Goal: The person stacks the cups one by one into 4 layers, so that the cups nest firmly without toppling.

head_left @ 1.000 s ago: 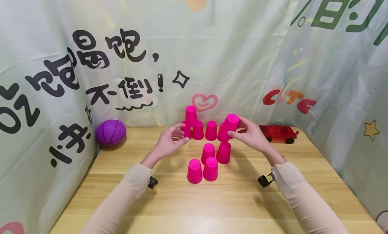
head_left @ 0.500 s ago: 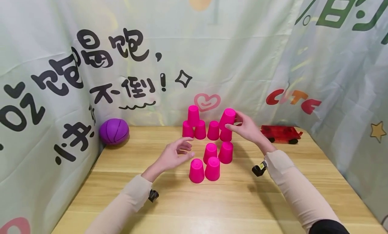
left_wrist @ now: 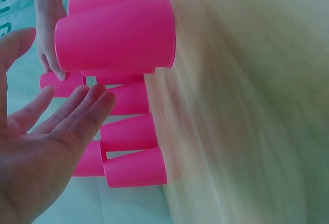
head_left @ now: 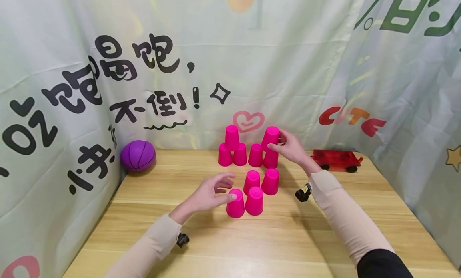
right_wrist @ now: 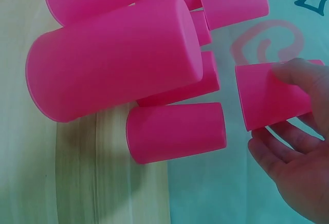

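Note:
My right hand (head_left: pixel 291 148) holds an upside-down pink cup (head_left: pixel 270 136) between thumb and fingers, above a back-row pair of pink cups (head_left: pixel 255 155). In the right wrist view, a gap shows between this held cup (right_wrist: pixel 267 91) and the nearest cup (right_wrist: pixel 177 132). To the left, one pink cup (head_left: pixel 232 137) stands on top of two others (head_left: pixel 239 154). Closer to me are a middle pair of cups (head_left: pixel 270 182) and a front pair (head_left: pixel 254 202). My left hand (head_left: pixel 207 194) hovers with relaxed fingers by the front left cup (head_left: pixel 235 206), its thumb overlapping that cup's top; contact is unclear.
On the wooden table (head_left: pixel 201 246), a purple ball (head_left: pixel 138 156) lies at the far left. A red toy car (head_left: pixel 336 160) stands at the back right. Printed fabric (head_left: pixel 288 61) hangs behind and on both sides of the table.
My right hand has moved the held cup left and slightly up, over the back right pair. My left hand has drawn back from the left stack towards the front cups.

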`<action>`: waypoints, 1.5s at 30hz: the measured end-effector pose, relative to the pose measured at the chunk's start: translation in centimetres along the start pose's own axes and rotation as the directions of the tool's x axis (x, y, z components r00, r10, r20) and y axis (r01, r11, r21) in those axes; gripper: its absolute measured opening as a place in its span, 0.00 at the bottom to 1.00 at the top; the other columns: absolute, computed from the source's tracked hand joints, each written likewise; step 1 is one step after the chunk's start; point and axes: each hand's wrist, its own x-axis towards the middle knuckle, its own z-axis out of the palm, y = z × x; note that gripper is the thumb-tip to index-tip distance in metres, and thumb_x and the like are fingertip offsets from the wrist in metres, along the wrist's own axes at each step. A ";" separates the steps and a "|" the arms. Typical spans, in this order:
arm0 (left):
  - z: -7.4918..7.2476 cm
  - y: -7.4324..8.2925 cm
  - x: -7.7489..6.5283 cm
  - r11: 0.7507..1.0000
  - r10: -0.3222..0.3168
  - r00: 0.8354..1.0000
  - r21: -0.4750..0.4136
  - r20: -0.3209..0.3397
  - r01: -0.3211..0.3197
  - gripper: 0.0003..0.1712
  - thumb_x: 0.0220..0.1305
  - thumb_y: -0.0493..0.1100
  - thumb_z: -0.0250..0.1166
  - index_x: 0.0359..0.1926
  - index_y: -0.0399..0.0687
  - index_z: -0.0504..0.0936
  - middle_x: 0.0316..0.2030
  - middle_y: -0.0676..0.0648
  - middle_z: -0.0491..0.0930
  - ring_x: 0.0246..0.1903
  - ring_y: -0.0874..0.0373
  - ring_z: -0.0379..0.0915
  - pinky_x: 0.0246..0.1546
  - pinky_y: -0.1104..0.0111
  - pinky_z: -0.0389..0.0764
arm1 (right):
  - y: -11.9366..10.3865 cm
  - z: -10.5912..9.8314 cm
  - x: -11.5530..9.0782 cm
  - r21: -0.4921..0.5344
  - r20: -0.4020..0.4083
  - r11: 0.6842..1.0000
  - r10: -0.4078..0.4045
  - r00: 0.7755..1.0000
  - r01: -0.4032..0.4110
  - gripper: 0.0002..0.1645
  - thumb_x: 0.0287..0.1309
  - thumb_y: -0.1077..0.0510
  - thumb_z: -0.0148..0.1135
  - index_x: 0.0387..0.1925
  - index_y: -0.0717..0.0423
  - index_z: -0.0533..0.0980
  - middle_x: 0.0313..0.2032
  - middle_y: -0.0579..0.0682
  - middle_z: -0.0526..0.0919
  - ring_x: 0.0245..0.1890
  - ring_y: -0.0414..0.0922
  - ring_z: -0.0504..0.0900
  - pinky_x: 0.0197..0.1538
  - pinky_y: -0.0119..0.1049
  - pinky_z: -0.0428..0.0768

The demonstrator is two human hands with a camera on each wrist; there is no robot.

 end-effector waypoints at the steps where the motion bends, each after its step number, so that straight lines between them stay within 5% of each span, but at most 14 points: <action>1: 0.1 0.0 -0.1 1.000 -0.003 1.000 0.003 0.005 0.003 0.38 0.65 0.43 0.75 0.73 0.47 0.72 0.62 0.33 0.80 0.60 0.41 0.82 0.64 0.46 0.82 | 0.1 0.0 0.1 -0.001 -0.003 1.000 0.001 1.000 -0.001 0.37 0.66 0.54 0.72 0.71 0.59 0.71 0.58 0.63 0.83 0.55 0.61 0.84 0.51 0.41 0.85; 10: 0.9 -0.2 -0.6 1.000 -0.010 0.999 -0.004 0.051 0.011 0.39 0.65 0.45 0.75 0.74 0.45 0.71 0.67 0.37 0.78 0.63 0.44 0.80 0.64 0.50 0.83 | 0.5 0.5 0.6 -0.004 0.016 1.000 0.015 1.000 -0.015 0.36 0.66 0.56 0.71 0.72 0.59 0.70 0.57 0.62 0.83 0.54 0.60 0.83 0.53 0.46 0.85; 23: 1.5 -0.4 -0.8 0.999 -0.051 0.997 -0.011 0.054 0.051 0.41 0.63 0.47 0.78 0.74 0.50 0.72 0.61 0.48 0.82 0.61 0.52 0.81 0.62 0.54 0.85 | 1.0 1.0 1.4 0.009 0.033 0.999 0.036 0.999 -0.036 0.38 0.67 0.56 0.70 0.74 0.59 0.68 0.60 0.63 0.81 0.56 0.60 0.82 0.57 0.51 0.85; 31: 1.5 -0.6 -0.8 0.999 -0.039 0.997 -0.013 0.059 0.040 0.42 0.63 0.44 0.78 0.74 0.46 0.71 0.61 0.48 0.82 0.59 0.52 0.81 0.59 0.67 0.85 | 1.3 1.0 1.5 0.021 0.029 0.998 0.052 0.998 -0.052 0.38 0.67 0.56 0.70 0.74 0.58 0.68 0.62 0.63 0.81 0.58 0.61 0.82 0.60 0.56 0.85; 45: 1.7 -0.9 -0.8 0.999 -0.049 0.998 -0.018 0.050 0.050 0.39 0.63 0.41 0.78 0.73 0.44 0.73 0.58 0.45 0.83 0.57 0.50 0.82 0.60 0.60 0.86 | 1.3 1.2 1.6 0.023 0.036 0.998 0.050 0.998 -0.051 0.38 0.68 0.56 0.70 0.74 0.58 0.67 0.61 0.63 0.81 0.58 0.62 0.82 0.60 0.56 0.84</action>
